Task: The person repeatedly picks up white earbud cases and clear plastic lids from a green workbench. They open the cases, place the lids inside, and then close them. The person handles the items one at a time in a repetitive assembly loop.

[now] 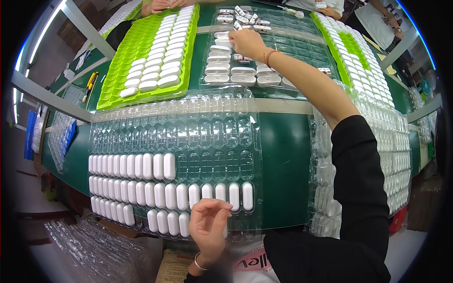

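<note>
Two lime-green trays stand beyond the left fingers, one to their left (137,47), the other to their far right (355,51). One clear blister tray (212,132) lies around the left hand (209,226), another (302,47) beneath the right hand (244,43); a stack of clear trays (391,151) sits right of the left fingers. Three rows of white oblong cases (147,166) fill the near tray partly; in the nearest row four show between a gap and the left fingers. Those fingers are loosely bent, a narrow space beside the thumb. The right fingers curl together at a white case (222,36); whether they grip it I cannot tell. Nearer than them, two hinged cases (243,75) gape side by side; beyond lies a jumbled heap of small pieces (243,19), too overlapped to count. Underneath, a dark green table (283,165); around it, grey posts (47,96) and at least three co-workers.
</note>
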`<state>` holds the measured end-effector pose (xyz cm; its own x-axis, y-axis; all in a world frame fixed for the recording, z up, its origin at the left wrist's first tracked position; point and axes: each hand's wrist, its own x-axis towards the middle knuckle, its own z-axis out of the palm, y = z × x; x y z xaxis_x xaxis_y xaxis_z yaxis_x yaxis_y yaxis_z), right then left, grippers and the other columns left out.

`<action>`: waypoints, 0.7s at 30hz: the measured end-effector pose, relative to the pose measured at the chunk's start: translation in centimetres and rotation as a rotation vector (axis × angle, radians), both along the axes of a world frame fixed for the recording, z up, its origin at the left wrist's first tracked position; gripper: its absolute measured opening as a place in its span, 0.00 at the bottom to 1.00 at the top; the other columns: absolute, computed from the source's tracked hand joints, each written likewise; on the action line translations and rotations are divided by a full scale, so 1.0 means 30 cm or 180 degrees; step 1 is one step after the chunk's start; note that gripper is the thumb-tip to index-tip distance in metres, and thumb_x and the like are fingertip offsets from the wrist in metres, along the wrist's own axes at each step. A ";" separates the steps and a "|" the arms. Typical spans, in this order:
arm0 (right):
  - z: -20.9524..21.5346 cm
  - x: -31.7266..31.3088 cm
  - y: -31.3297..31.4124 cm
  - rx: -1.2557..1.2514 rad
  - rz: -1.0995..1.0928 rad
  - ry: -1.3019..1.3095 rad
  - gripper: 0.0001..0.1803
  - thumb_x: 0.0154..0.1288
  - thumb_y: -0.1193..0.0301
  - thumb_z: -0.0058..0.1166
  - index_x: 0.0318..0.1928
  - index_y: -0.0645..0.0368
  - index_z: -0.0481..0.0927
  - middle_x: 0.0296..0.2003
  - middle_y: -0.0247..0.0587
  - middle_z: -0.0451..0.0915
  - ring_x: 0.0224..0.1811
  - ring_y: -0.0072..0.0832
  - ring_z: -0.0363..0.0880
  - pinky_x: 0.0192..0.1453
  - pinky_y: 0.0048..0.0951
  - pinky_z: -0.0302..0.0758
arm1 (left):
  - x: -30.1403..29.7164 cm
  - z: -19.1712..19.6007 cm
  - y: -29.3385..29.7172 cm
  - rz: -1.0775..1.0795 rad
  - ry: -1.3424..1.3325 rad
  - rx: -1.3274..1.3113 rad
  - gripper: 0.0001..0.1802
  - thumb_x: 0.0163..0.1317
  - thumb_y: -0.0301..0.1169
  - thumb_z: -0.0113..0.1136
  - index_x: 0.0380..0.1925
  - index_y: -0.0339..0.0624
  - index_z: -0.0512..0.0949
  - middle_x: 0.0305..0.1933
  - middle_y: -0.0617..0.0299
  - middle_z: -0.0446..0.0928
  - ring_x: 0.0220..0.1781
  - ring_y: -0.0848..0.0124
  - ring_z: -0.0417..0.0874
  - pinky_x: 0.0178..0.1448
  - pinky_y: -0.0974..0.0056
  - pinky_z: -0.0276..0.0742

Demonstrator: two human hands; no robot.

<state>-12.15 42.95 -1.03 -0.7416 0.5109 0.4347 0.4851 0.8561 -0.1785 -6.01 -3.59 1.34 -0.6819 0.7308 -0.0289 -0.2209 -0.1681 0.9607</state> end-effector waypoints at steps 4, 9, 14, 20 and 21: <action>-0.027 -0.042 0.008 -0.0309 -0.0040 -0.0024 0.07 0.58 0.67 0.57 0.37 0.51 0.83 0.34 0.46 0.83 0.39 0.47 0.82 0.43 0.46 0.77 | -0.022 -0.012 0.007 0.0232 0.0075 0.0005 0.07 0.61 0.16 0.50 0.39 0.33 0.71 0.37 0.53 0.75 0.33 0.73 0.73 0.37 0.70 0.70; 0.035 0.027 0.023 -0.0419 -0.0013 -0.0112 0.10 0.59 0.66 0.55 0.38 0.52 0.85 0.36 0.44 0.84 0.39 0.45 0.82 0.45 0.42 0.78 | -0.102 0.008 0.013 0.0460 0.1623 -0.0874 0.07 0.62 0.20 0.55 0.40 0.34 0.74 0.36 0.57 0.77 0.34 0.71 0.77 0.33 0.69 0.72; 0.255 0.306 -0.174 -0.0580 0.0614 -0.0082 0.10 0.57 0.66 0.56 0.32 0.58 0.85 0.31 0.46 0.84 0.35 0.45 0.82 0.42 0.41 0.78 | -0.333 -0.001 0.079 0.0727 0.4607 -0.2241 0.11 0.58 0.28 0.63 0.41 0.35 0.78 0.37 0.53 0.79 0.37 0.59 0.79 0.39 0.59 0.73; 0.351 0.819 -0.470 -0.0442 0.0197 0.0772 0.09 0.61 0.67 0.56 0.36 0.59 0.84 0.30 0.47 0.83 0.32 0.44 0.81 0.37 0.39 0.75 | -0.471 -0.106 0.091 0.0397 0.4321 -0.2772 0.18 0.58 0.27 0.63 0.49 0.35 0.77 0.38 0.52 0.80 0.38 0.59 0.80 0.43 0.60 0.76; 0.355 0.905 -0.491 -0.0458 -0.0032 0.0793 0.09 0.61 0.67 0.56 0.36 0.60 0.84 0.30 0.46 0.83 0.32 0.42 0.81 0.37 0.37 0.76 | -0.467 -0.088 0.090 0.0479 0.4208 -0.2841 0.18 0.58 0.25 0.62 0.50 0.34 0.77 0.39 0.52 0.80 0.40 0.59 0.81 0.45 0.61 0.76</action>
<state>14.98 28.22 9.63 -0.6156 0.5872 0.5255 0.4192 0.8087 -0.4126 -20.02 -0.88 -1.29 -0.6342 0.7312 0.2513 0.7723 0.5829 0.2528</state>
